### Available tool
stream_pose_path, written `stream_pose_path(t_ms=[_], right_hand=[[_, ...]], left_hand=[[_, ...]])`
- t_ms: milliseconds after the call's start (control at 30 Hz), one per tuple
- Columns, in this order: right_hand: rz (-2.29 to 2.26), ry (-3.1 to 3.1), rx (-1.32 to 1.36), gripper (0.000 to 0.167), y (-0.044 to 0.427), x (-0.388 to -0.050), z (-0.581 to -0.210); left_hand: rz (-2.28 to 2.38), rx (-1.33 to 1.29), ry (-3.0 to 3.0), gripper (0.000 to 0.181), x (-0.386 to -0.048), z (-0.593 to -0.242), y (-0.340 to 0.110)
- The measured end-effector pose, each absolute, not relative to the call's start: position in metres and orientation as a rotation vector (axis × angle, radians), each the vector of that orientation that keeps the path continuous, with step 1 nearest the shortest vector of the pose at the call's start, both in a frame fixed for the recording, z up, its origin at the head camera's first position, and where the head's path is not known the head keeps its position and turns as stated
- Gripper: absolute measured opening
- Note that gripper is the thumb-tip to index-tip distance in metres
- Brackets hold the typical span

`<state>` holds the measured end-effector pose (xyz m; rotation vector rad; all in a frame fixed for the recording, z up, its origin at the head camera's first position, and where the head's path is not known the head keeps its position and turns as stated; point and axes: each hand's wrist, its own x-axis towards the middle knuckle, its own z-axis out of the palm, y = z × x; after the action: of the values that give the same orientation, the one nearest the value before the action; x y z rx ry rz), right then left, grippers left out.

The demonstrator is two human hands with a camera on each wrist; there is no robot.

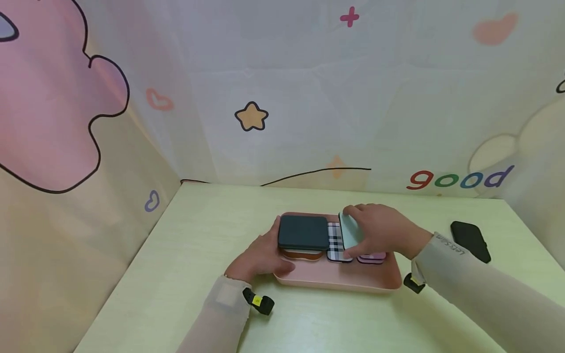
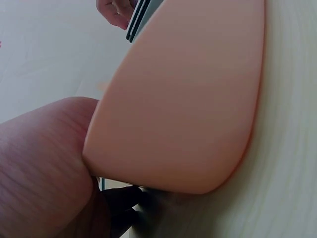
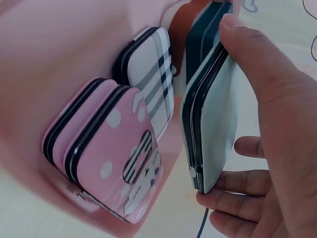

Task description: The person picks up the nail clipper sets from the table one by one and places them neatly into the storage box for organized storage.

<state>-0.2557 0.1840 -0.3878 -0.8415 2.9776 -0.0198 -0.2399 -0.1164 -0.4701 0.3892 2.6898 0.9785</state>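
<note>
My right hand [image 1: 381, 230] pinches a pale mint zip case [image 3: 213, 119] by its edges, tilted over the pink tray [image 1: 335, 279]. Below it in the tray, a plaid zip case [image 3: 151, 74] lies beside pink zip cases [image 3: 119, 148], one with white dots. At the tray's left end, a dark green zip case [image 1: 303, 232] rests on top of a brown and white item [image 1: 302, 255], mostly covered. My left hand [image 1: 262, 252] grips the tray's left side, its thumb over the rim. The left wrist view shows mainly the tray's outer wall [image 2: 178, 109].
A black case-like object [image 1: 470, 240] lies on the pale table [image 1: 198, 245], to the right of the tray beyond my right forearm. A printed cloth [image 1: 282, 73] hangs behind the table and along its sides.
</note>
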Motion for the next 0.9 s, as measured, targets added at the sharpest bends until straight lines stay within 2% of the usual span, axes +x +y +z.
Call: stream_pose_path(t_ms=[600,900], right_hand=[[-0.012,2.950,-0.894,0.092,0.163,-0.260,-0.407],[0.042,2.951,-0.917,0.100,0.159,-0.262,-0.414]], left_hand=[[0.949,0.380,2.693,0.129,-0.242,-0.476,-0.116],[0.970,0.378,2.692,0.126,-0.238,-0.470,-0.116]])
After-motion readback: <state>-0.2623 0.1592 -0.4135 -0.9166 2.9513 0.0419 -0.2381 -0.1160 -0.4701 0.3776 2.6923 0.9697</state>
